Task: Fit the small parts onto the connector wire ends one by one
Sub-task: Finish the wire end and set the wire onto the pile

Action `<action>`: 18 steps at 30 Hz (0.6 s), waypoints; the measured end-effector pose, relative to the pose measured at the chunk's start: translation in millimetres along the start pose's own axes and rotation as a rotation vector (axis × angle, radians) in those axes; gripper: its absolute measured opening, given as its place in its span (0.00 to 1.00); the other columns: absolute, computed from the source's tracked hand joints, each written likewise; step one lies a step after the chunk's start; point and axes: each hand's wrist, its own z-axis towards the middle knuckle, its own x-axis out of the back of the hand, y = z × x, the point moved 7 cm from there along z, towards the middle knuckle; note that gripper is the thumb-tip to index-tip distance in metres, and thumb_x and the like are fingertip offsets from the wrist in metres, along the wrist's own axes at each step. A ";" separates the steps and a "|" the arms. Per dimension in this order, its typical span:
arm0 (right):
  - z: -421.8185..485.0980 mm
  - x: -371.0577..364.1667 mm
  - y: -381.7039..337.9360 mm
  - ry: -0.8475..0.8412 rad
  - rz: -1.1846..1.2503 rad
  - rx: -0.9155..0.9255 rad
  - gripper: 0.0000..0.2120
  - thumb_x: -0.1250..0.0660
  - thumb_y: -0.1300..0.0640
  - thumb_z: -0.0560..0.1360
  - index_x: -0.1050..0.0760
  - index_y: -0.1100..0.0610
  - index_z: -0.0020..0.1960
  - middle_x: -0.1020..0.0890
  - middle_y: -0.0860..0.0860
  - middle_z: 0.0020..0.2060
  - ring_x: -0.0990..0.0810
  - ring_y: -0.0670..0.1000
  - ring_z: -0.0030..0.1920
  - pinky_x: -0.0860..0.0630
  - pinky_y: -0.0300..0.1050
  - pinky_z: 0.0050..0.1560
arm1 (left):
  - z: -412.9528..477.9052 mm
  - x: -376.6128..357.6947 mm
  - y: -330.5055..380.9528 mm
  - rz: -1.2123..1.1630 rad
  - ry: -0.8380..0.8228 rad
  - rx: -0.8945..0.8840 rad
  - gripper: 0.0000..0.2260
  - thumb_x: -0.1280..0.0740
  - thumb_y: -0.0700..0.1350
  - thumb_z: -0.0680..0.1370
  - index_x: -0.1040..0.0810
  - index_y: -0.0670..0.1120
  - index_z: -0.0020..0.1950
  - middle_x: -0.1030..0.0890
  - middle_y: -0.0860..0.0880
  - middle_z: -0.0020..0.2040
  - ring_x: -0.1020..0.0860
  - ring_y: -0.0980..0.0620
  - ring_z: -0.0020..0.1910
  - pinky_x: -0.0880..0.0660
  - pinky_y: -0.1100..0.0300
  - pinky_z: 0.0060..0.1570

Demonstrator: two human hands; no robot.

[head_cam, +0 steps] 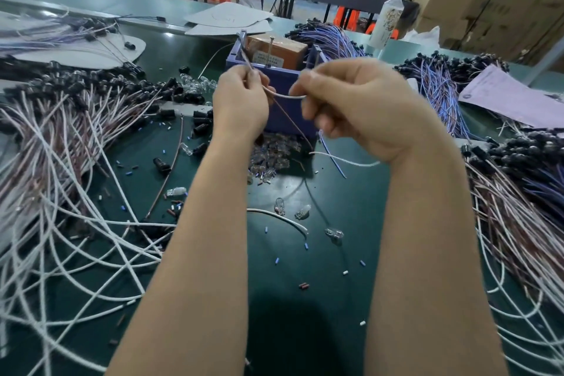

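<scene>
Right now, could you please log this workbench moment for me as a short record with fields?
Left hand: pinches a white wire; a brown wire runs down from it
Right hand: pinches the same white wire
Clear small parts: piled on the green table below the hands
Blue bin: behind the hands, brown box inside
Table left: white-wire bundle
Right rear: blue-wire bundle, bottle
</scene>
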 end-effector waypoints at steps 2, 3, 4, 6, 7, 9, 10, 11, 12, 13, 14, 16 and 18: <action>-1.0 17.7 -9.0 0.190 0.078 0.080 0.09 0.37 0.61 0.79 0.22 0.57 0.42 0.19 0.48 0.29 0.28 0.42 0.23 0.30 0.33 0.24 | -1.3 0.2 9.6 0.085 -0.050 -0.065 0.15 0.45 0.42 0.83 0.29 0.50 0.38 0.22 0.52 0.36 0.22 0.53 0.38 0.25 0.61 0.43; 0.3 24.6 -7.2 0.286 0.023 0.092 0.08 0.38 0.62 0.79 0.21 0.57 0.44 0.18 0.49 0.32 0.28 0.42 0.23 0.29 0.34 0.25 | -2.5 -0.8 13.6 0.125 -0.074 -0.093 0.14 0.45 0.42 0.83 0.28 0.49 0.39 0.22 0.52 0.36 0.22 0.54 0.38 0.26 0.62 0.42; 3.2 28.0 -1.6 0.345 -0.082 0.076 0.08 0.38 0.62 0.79 0.21 0.57 0.46 0.17 0.50 0.36 0.27 0.41 0.23 0.27 0.35 0.25 | -4.0 -2.2 17.1 0.166 -0.100 -0.119 0.13 0.45 0.42 0.83 0.27 0.48 0.41 0.22 0.53 0.35 0.22 0.54 0.39 0.26 0.62 0.42; 12.6 20.4 18.8 0.293 -0.293 -0.024 0.08 0.37 0.60 0.78 0.20 0.57 0.52 0.18 0.50 0.39 0.26 0.41 0.24 0.23 0.38 0.31 | -7.6 -6.7 23.2 0.245 -0.158 -0.162 0.11 0.44 0.42 0.82 0.26 0.46 0.43 0.22 0.54 0.35 0.22 0.52 0.41 0.27 0.60 0.45; 17.1 11.4 30.9 0.211 -0.331 -0.073 0.09 0.37 0.61 0.78 0.20 0.59 0.55 0.19 0.51 0.40 0.24 0.42 0.27 0.21 0.38 0.35 | -9.6 -9.4 24.9 0.275 -0.187 -0.173 0.11 0.44 0.42 0.82 0.26 0.47 0.43 0.22 0.54 0.36 0.22 0.52 0.42 0.27 0.60 0.46; 24.0 -5.8 50.4 0.083 -0.280 -0.127 0.10 0.37 0.62 0.79 0.22 0.63 0.58 0.20 0.52 0.39 0.22 0.47 0.33 0.19 0.43 0.43 | -12.8 -14.7 26.3 0.308 -0.242 -0.180 0.11 0.43 0.42 0.82 0.25 0.47 0.43 0.22 0.53 0.36 0.22 0.52 0.41 0.27 0.61 0.44; 26.1 -11.2 56.2 0.054 -0.227 -0.136 0.10 0.37 0.63 0.79 0.22 0.65 0.58 0.20 0.54 0.39 0.22 0.49 0.36 0.18 0.44 0.45 | -14.0 -16.5 26.3 0.317 -0.261 -0.180 0.11 0.43 0.42 0.82 0.25 0.47 0.43 0.22 0.53 0.36 0.23 0.53 0.40 0.28 0.63 0.41; 27.6 -14.4 60.3 0.041 -0.171 -0.138 0.10 0.37 0.63 0.78 0.22 0.66 0.56 0.19 0.55 0.39 0.22 0.49 0.36 0.18 0.44 0.45 | -14.2 -17.7 25.7 0.321 -0.273 -0.177 0.11 0.43 0.42 0.82 0.25 0.48 0.44 0.22 0.54 0.36 0.23 0.54 0.38 0.29 0.65 0.39; 28.8 -15.9 63.2 0.033 -0.123 -0.136 0.09 0.36 0.63 0.78 0.22 0.67 0.54 0.19 0.56 0.39 0.21 0.49 0.36 0.18 0.43 0.44 | -14.4 -18.0 24.6 0.317 -0.280 -0.169 0.10 0.43 0.42 0.82 0.24 0.48 0.44 0.22 0.53 0.36 0.24 0.54 0.37 0.29 0.65 0.37; 29.7 -16.1 65.3 0.027 -0.089 -0.133 0.07 0.36 0.63 0.78 0.22 0.66 0.51 0.18 0.57 0.39 0.21 0.49 0.36 0.18 0.42 0.43 | -14.0 -18.4 23.2 0.304 -0.284 -0.157 0.10 0.42 0.42 0.82 0.24 0.47 0.44 0.22 0.53 0.36 0.24 0.54 0.36 0.29 0.64 0.37; 30.3 -15.6 67.1 0.026 -0.061 -0.132 0.06 0.36 0.62 0.78 0.22 0.64 0.48 0.18 0.58 0.39 0.20 0.50 0.36 0.18 0.42 0.42 | -13.9 -18.7 21.7 0.288 -0.287 -0.140 0.09 0.41 0.42 0.81 0.23 0.47 0.45 0.22 0.52 0.36 0.24 0.53 0.36 0.27 0.63 0.39; 30.3 -13.3 69.6 0.043 -0.016 -0.138 0.06 0.36 0.62 0.78 0.22 0.61 0.44 0.18 0.58 0.38 0.19 0.50 0.36 0.18 0.40 0.40 | -14.4 -20.0 18.5 0.264 -0.296 -0.103 0.08 0.39 0.42 0.80 0.22 0.46 0.45 0.21 0.51 0.36 0.22 0.51 0.38 0.23 0.59 0.46; 30.8 -12.2 72.0 0.070 0.020 -0.152 0.06 0.36 0.62 0.78 0.22 0.63 0.45 0.18 0.59 0.38 0.19 0.50 0.35 0.18 0.40 0.38 | -14.4 -20.6 15.0 0.258 -0.288 -0.075 0.08 0.39 0.42 0.80 0.22 0.46 0.44 0.21 0.50 0.36 0.22 0.49 0.40 0.23 0.56 0.50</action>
